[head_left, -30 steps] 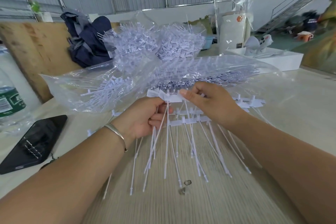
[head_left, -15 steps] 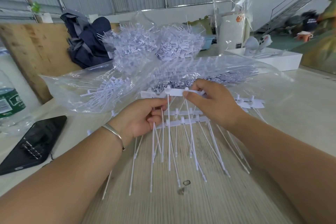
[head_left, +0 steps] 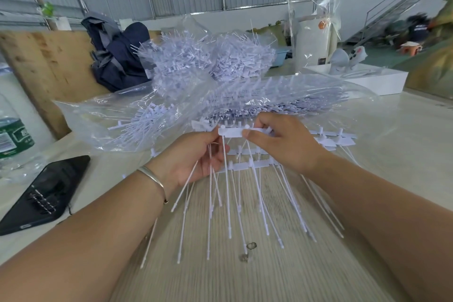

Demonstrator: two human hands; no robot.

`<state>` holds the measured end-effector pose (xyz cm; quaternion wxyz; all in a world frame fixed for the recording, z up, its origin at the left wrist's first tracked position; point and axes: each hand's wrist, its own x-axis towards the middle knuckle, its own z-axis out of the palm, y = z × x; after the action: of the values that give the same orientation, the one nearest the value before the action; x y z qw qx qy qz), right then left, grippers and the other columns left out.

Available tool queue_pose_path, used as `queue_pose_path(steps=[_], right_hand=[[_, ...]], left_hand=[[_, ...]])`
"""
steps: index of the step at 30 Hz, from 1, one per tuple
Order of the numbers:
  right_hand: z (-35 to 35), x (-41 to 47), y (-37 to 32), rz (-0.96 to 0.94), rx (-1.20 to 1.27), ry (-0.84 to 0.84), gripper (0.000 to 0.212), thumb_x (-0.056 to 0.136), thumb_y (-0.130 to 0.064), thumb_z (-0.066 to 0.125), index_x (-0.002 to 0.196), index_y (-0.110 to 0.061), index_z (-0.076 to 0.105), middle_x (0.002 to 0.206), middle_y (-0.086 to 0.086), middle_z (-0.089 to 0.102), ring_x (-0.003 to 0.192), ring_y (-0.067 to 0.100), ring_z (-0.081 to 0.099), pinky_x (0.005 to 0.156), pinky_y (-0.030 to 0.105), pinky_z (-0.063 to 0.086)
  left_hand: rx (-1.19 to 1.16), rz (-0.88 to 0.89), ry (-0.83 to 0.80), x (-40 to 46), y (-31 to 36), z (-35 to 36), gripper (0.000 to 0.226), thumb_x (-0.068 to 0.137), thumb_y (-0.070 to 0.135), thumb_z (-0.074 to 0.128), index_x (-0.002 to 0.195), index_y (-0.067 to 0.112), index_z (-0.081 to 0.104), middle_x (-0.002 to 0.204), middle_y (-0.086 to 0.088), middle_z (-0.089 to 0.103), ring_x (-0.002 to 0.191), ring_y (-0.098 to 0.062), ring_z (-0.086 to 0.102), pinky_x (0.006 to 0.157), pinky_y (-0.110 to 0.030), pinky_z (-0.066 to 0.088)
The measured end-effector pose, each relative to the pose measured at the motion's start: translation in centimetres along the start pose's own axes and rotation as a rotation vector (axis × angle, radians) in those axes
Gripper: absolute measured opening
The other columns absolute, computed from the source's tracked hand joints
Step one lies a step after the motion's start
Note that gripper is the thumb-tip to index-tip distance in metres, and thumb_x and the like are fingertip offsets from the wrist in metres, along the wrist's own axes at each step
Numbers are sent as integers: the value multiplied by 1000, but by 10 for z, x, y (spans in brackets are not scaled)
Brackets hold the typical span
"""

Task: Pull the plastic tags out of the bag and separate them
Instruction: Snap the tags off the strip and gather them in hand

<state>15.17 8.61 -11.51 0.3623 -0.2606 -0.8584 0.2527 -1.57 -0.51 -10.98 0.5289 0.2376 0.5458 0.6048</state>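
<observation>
A clear plastic bag (head_left: 103, 117) full of white plastic tags lies across the table's middle. My right hand (head_left: 284, 142) pinches the flat head of a strip of tags (head_left: 231, 133) just in front of the bag's mouth. My left hand (head_left: 196, 162), with a bracelet on the wrist, grips several thin tag stems below that strip. Other white tags (head_left: 245, 167) lie spread on the table under both hands, their long stems (head_left: 262, 206) pointing toward me. More tags (head_left: 335, 140) lie to the right of my right hand.
A black phone (head_left: 46, 191) lies at the left, with a water bottle (head_left: 9, 135) behind it. Further bags of tags (head_left: 208, 61) pile up at the back, beside a dark backpack (head_left: 115, 56). A white tray (head_left: 375, 81) stands at the back right.
My right hand has lifted the tag strip a little and shifted it toward the left hand. My left hand has closed on more stems; the hanging stems have swung.
</observation>
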Motion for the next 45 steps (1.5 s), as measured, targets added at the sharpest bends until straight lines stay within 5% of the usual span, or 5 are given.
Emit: queue_pose_path(steps=[11,22,31,37,45], right_hand=[[-6,0,-1,-42,-150,19,34,86,-46,60,64,-26,44,56,-3,51,55,15,47,59,32,41],[-17,5,2,-171,-375,1,33,91,-52,47,100,-27,66,98,-7,68,91,12,58,95,37,35],[-18,5,8,38,-97,-55,29,86,-51,58,69,-28,55,58,-13,41,60,0,42,76,29,31],[-20,5,4,84,-28,-194,44,89,-53,52,79,-11,60,59,-11,42,55,2,40,63,23,30],[-7,-2,-15,11,197,-249,52,89,-57,36,72,-13,56,69,0,51,65,9,47,68,21,38]], left_hand=[[206,93,-29,-7,7,-2,44,65,59,71,59,22,49,53,9,23,35,-3,18,26,-14,14],[333,53,16,-6,5,-4,30,70,33,76,84,11,61,47,9,28,33,-2,19,27,-14,14],[328,80,-7,-8,6,-3,34,66,32,76,85,10,59,50,8,27,35,-3,19,29,-14,14],[296,61,-54,-11,4,1,17,87,24,66,80,14,55,48,9,25,35,-2,18,30,-13,13],[205,110,-271,-18,0,15,16,77,31,63,75,17,55,48,11,23,37,0,19,32,-12,13]])
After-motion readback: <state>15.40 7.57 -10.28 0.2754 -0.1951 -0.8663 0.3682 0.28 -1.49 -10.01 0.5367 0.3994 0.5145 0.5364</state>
